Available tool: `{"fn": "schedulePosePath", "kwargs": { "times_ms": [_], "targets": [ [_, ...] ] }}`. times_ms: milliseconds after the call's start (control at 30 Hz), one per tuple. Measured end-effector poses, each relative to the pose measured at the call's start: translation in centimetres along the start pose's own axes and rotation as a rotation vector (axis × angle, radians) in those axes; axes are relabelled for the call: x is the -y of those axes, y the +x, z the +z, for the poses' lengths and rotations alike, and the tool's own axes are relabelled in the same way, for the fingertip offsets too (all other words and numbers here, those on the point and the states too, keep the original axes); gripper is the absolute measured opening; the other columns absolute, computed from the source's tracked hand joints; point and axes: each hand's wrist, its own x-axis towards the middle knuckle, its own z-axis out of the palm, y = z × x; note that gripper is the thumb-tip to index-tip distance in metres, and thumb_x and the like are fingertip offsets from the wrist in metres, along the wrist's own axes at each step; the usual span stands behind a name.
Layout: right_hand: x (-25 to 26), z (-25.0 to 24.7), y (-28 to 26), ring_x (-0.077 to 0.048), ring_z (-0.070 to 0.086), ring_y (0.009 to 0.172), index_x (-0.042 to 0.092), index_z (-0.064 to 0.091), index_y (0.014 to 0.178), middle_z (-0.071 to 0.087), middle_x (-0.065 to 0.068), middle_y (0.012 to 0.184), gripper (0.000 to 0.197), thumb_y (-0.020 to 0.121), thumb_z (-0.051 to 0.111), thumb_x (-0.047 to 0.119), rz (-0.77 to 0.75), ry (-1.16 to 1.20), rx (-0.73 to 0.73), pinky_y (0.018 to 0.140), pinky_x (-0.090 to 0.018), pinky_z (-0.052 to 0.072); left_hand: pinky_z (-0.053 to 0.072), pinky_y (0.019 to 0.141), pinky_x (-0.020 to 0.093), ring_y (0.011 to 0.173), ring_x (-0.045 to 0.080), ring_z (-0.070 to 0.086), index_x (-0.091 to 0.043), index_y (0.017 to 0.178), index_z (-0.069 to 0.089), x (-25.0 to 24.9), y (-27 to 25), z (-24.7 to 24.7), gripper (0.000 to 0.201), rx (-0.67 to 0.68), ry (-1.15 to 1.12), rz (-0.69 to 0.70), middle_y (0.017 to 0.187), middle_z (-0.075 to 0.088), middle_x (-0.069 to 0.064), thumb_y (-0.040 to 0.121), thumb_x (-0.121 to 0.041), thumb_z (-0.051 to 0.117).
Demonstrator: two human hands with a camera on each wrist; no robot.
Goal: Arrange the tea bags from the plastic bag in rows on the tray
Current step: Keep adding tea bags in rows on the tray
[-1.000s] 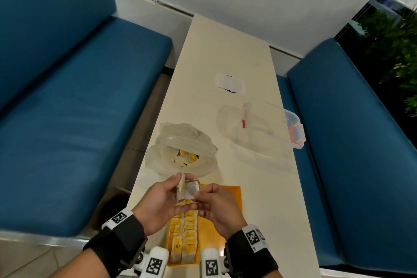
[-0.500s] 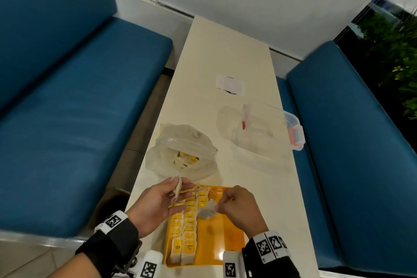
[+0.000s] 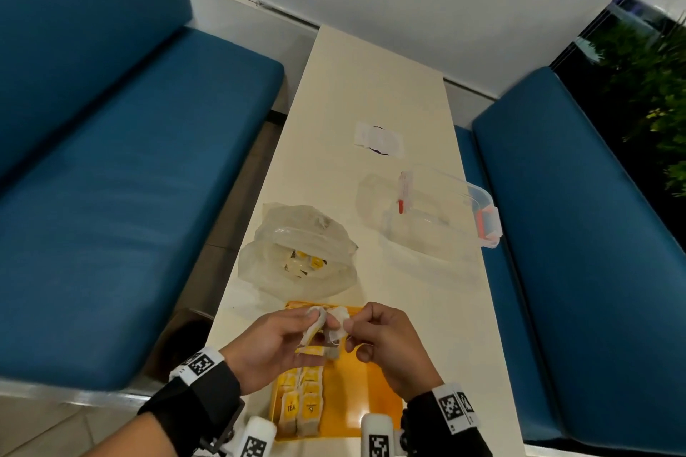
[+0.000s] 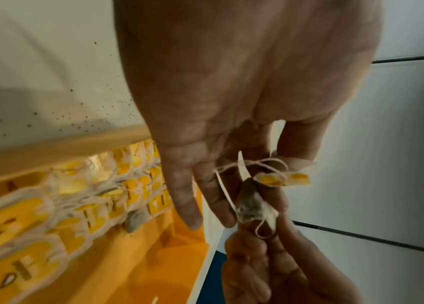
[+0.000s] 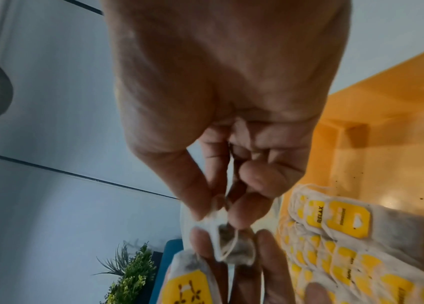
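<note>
Rectangular orange tray (image 3: pixel 375 397): smooth glossy plastic, specked with fine dark dust. Tea bags with yellow tags (image 3: pixel 301 406): matt fibrous paper, thin cotton-like string, printed paper tags. Crumpled translucent plastic bag (image 3: pixel 297 252): thin, slightly glossy film. Clear lidded storage box (image 3: pixel 438 211): hard glossy plastic. Cream surface (image 3: pixel 371 93): smooth satin laminate. Blue bench seats (image 3: pixel 130 178): smooth, leather-like upholstery.
</note>
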Motion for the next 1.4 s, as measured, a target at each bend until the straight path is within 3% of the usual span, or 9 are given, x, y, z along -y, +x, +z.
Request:
{"fn": "schedulePosePath", "kwargs": {
  "times_ms": [100, 167, 467, 667, 967, 1100, 1167, 1300, 1400],
  "targets": [
    [-0.1, -0.1, -0.3, -0.028, 0.061, 0.071, -0.004, 0.062, 0.102, 0.065, -0.019, 0.092, 0.024, 0.078, 0.066, -0.005, -0.034, 0.122, 0.095, 0.051, -0.029, 0.037, 0.049, 0.095, 0.048, 0.098, 0.032, 0.065, -0.003, 0.104, 0.073, 0.0, 0.1, 0.1, 0.032, -0.021, -0.096, -0.022, 0.108, 0.068, 0.02, 0.099, -0.027, 0.052],
    [-0.3, -0.1, -0.2, -0.029, 0.059, 0.072, 0.005, 0.064, 0.114, 0.065, -0.014, 0.098, 0.041, 0.074, 0.064, -0.004, -0.091, 0.093, 0.096, 0.052, -0.03, 0.038, 0.052, 0.088, 0.042, 0.094, 0.03, 0.066, -0.002, 0.105, 0.072, 0.0, 0.1, 0.2, 0.033, -0.023, -0.135, -0.047, 0.108, 0.068, 0.02, 0.1, -0.027, 0.051],
    [-0.8, -0.5, 0.5, -0.008, 0.061, 0.07, 0.002, 0.074, 0.087, 0.07, -0.006, 0.089, 0.009, 0.079, 0.075, -0.003, -0.347, -0.118, -0.034, 0.061, -0.016, 0.046, 0.055, 0.085, 0.042, 0.099, 0.031, 0.068, -0.004, 0.124, 0.068, -0.3, 0.4, -0.6, 0.042, -0.057, -0.14, -0.081, 0.118, 0.067, 0.018, 0.098, -0.034, 0.054],
    [-0.9, -2.3, 1.2, -0.023, 0.067, 0.06, -0.003, 0.064, 0.088, 0.07, -0.025, 0.072, 0.004, 0.088, 0.068, 0.0, -0.158, -0.268, -0.068, 0.046, -0.027, 0.044, 0.056, 0.091, 0.043, 0.112, 0.034, 0.067, -0.002, 0.124, 0.065, -1.3, 0.2, -2.2, 0.04, -0.127, -0.07, -0.009, 0.129, 0.068, 0.018, 0.102, -0.032, 0.05],
    [-4.0, -1.5, 2.7, -0.012, 0.068, 0.055, 0.014, 0.058, 0.087, 0.068, -0.004, 0.067, 0.012, 0.09, 0.06, 0.003, 0.108, -0.65, 0.04, 0.046, -0.023, 0.047, 0.053, 0.098, 0.045, 0.109, 0.029, 0.07, -0.002, 0.122, 0.067, -0.8, 0.2, -2.7, 0.04, -0.174, 0.043, -0.012, 0.125, 0.069, 0.016, 0.102, -0.034, 0.052],
    [-5.2, -0.5, 3.8, -0.018, 0.072, 0.06, 0.017, 0.059, 0.089, 0.069, -0.007, 0.073, 0.021, 0.089, 0.059, -0.003, 0.186, -0.722, 0.048, 0.051, -0.028, 0.054, 0.054, 0.095, 0.043, 0.108, 0.028, 0.07, -0.003, 0.12, 0.069, -0.8, 0.2, -2.6, 0.038, -0.19, 0.045, -0.017, 0.123, 0.07, 0.016, 0.103, -0.032, 0.052],
    [-5.5, -0.2, 4.1, -0.027, 0.074, 0.067, 0.016, 0.06, 0.089, 0.071, -0.011, 0.075, 0.022, 0.087, 0.058, -0.005, 0.201, -0.702, 0.024, 0.055, -0.033, 0.056, 0.055, 0.093, 0.041, 0.109, 0.027, 0.07, -0.004, 0.12, 0.069, -0.9, 0.2, -2.5, 0.037, -0.197, 0.062, -0.019, 0.122, 0.071, 0.015, 0.103, -0.032, 0.051],
    [-6.0, 0.2, 4.4, -0.024, 0.07, 0.057, 0.011, 0.06, 0.087, 0.067, -0.008, 0.068, 0.016, 0.084, 0.061, -0.005, 0.166, -0.658, -0.044, 0.05, -0.033, 0.053, 0.055, 0.094, 0.041, 0.111, 0.027, 0.07, -0.004, 0.12, 0.069, -0.9, 0.2, -2.4, 0.036, -0.209, 0.071, -0.019, 0.122, 0.071, 0.014, 0.103, -0.031, 0.051],
    [-6.6, 0.2, 4.6, -0.026, 0.072, 0.067, 0.018, 0.063, 0.082, 0.067, -0.002, 0.074, 0.014, 0.08, 0.068, 0.004, 0.132, -0.7, -0.097, 0.052, -0.032, 0.054, 0.053, 0.098, 0.044, 0.114, 0.028, 0.069, -0.003, 0.121, 0.068, -0.8, 0.2, -2.5, 0.037, -0.208, 0.073, -0.016, 0.122, 0.071, 0.014, 0.103, -0.031, 0.051]
  ]
}}
